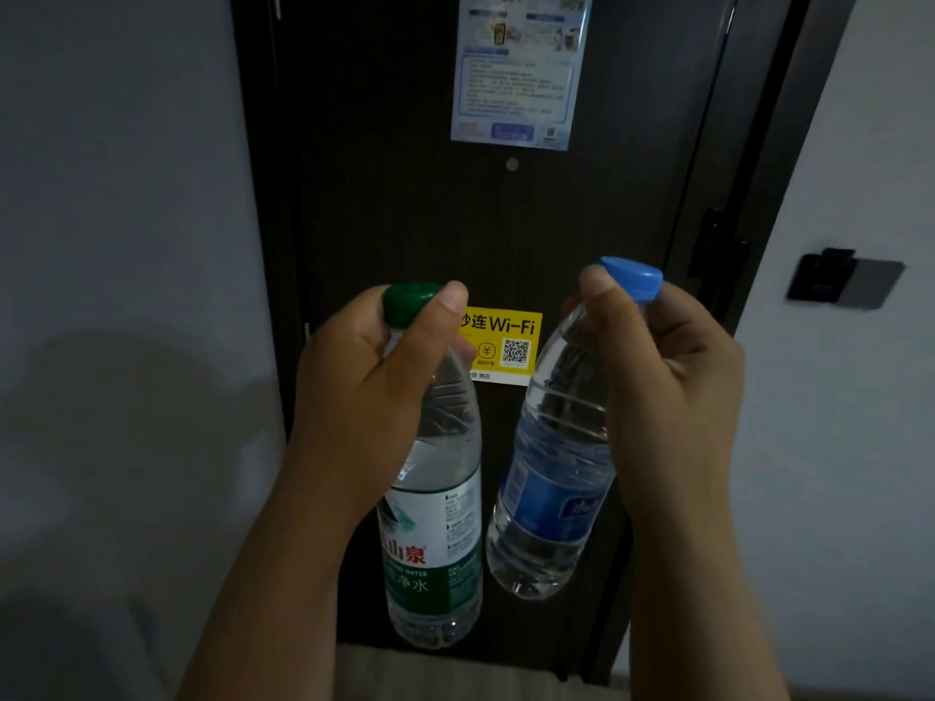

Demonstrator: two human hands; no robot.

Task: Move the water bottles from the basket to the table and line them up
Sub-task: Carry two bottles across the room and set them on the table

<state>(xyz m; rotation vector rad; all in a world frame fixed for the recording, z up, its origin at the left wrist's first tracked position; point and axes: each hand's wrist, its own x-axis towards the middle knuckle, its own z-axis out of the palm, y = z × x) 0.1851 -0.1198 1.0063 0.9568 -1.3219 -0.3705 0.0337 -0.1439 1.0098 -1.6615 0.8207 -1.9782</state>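
My left hand (364,387) grips the neck of a clear water bottle with a green cap and a green-and-white label (435,538), which hangs upright in the air. My right hand (668,387) grips the neck of a second clear bottle with a blue cap and a blue label (546,498), tilted with its bottom toward the left. Both bottles are held up in front of a dark door. Neither the basket nor the table is in view.
A dark door (405,194) fills the middle, with a yellow Wi-Fi sticker (506,341) and a blue notice sheet (521,68) on it. Pale walls flank it; a dark wall switch plate (845,283) is at right. A strip of light floor (455,670) shows below.
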